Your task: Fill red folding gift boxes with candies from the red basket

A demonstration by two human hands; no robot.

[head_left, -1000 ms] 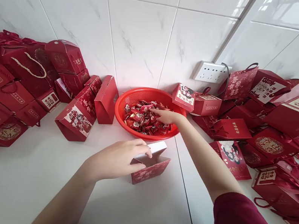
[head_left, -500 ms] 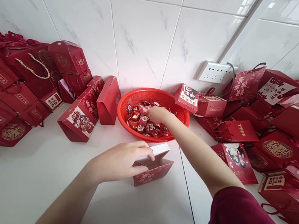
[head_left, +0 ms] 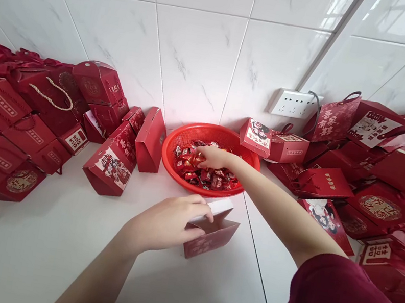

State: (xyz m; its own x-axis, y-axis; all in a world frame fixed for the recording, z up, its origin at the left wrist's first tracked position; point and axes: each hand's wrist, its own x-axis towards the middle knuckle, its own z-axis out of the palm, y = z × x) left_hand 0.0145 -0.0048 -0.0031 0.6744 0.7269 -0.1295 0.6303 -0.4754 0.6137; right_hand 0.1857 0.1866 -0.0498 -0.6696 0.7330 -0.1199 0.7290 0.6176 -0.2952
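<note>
My left hand (head_left: 169, 224) grips the left side of a small red gift box (head_left: 211, 240) on the white tabletop. The box's top gapes, and a white inner flap stands up at its back. Beyond it, a red plastic basket (head_left: 169, 165) holds a heap of wrapped candies (head_left: 216, 181) in red, dark and gold wrappers. My right hand (head_left: 214, 157) reaches into the basket, its fingers closed on a shiny red-and-gold candy (head_left: 198, 160). The undersides of those fingers are partly hidden.
Closed red boxes (head_left: 108, 169) stand left of the basket, with larger red boxes (head_left: 3, 108) stacked farther left. More boxes (head_left: 323, 182) pile up at right. A white power strip (head_left: 295, 104) is fixed to the tiled wall (head_left: 198, 58). A seam (head_left: 260, 267) crosses the tabletop.
My right hand's fingers have shifted slightly within the candies, where a gold wrapper now shows. My left hand still holds the box. The whole view has shifted a little.
</note>
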